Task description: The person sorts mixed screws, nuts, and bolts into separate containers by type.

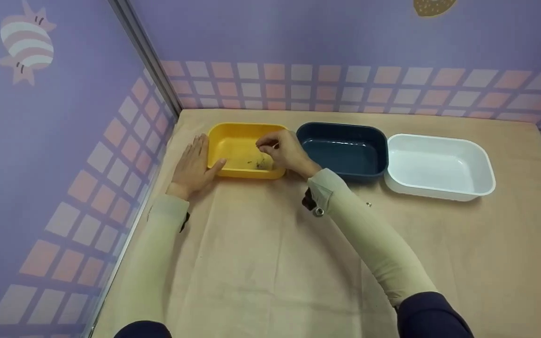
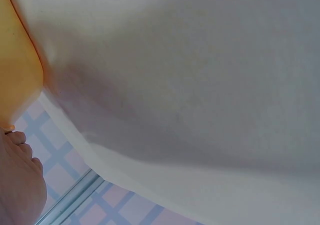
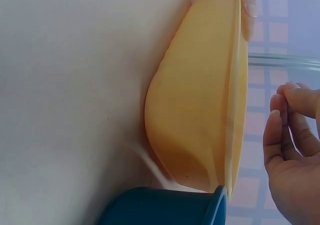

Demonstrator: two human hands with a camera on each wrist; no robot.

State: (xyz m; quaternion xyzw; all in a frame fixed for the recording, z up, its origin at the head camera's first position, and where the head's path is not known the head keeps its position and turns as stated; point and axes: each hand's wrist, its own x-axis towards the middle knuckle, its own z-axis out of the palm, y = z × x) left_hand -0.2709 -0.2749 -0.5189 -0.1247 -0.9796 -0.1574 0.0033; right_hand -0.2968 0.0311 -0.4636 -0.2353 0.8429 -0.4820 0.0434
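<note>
Tiny dark bits (image 1: 259, 164) lie in the yellow tray (image 1: 247, 174).

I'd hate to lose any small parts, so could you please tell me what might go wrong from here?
The right hand is over the yellow tray, fingertips together; something as tiny as the dark pieces there might slip from it. A small shiny piece lies on the tablecloth near the right sleeve, which might brush it away.
</note>
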